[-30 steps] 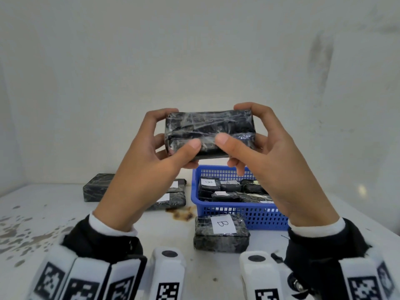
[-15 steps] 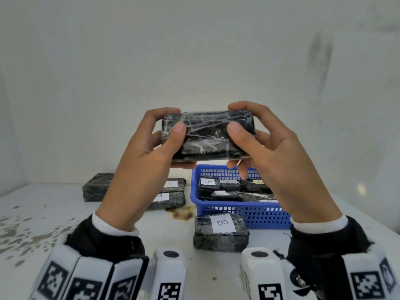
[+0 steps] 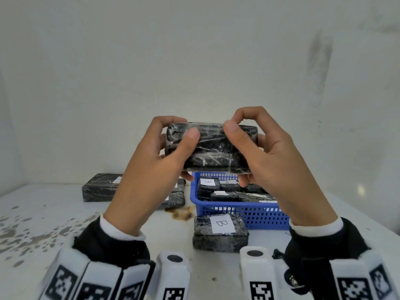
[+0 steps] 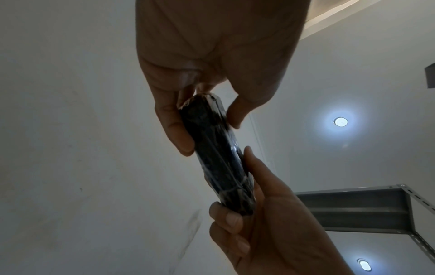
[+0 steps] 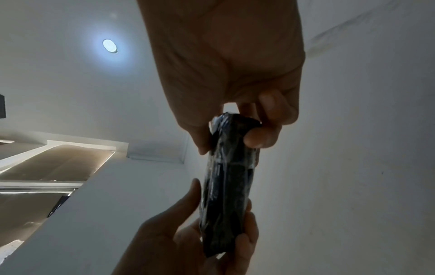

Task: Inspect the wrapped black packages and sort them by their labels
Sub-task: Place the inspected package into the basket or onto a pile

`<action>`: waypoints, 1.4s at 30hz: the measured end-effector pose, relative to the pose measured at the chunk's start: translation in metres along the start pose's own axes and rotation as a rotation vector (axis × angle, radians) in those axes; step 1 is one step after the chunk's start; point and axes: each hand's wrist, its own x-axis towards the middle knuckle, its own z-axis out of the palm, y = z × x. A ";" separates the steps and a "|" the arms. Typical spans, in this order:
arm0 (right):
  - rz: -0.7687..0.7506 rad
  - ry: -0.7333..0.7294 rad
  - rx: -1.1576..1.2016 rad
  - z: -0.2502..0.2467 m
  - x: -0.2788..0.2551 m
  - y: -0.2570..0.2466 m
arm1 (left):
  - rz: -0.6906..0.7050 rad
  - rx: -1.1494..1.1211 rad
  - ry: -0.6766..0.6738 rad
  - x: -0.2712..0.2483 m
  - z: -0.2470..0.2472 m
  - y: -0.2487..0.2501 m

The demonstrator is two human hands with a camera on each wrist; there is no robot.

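A black package wrapped in clear film [image 3: 213,148] is held up in front of me, lengthwise, above the table. My left hand [image 3: 179,131] grips its left end, thumb on the near face and fingers behind. My right hand [image 3: 239,126] grips the right end the same way, index finger curled over the top edge. No label shows on the face turned to me. In the left wrist view the package [image 4: 219,158] runs edge-on between the left hand [image 4: 207,121] and right hand [image 4: 270,223]. The right wrist view shows the package [image 5: 228,186] pinched by the right hand [image 5: 230,139].
A blue basket [image 3: 238,210] behind the hands holds several labelled black packages. One package labelled B [image 3: 220,232] lies in front of it. More packages [image 3: 99,188] lie at the left on the stained white table [image 3: 43,224]. A wall stands close behind.
Both hands have turned the package, so a broader face now tilts toward me. The thumbs have slid up over that face, and the right index finger has curled over the top edge.
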 end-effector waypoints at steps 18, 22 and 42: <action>-0.036 0.057 -0.023 -0.006 0.004 0.010 | 0.004 -0.153 -0.073 0.003 -0.009 0.004; -0.082 0.067 -0.030 -0.002 0.002 0.006 | 0.015 -0.204 -0.050 0.004 -0.010 0.005; 0.059 0.018 0.112 -0.010 0.004 0.006 | -0.021 -0.257 -0.084 0.010 -0.013 -0.004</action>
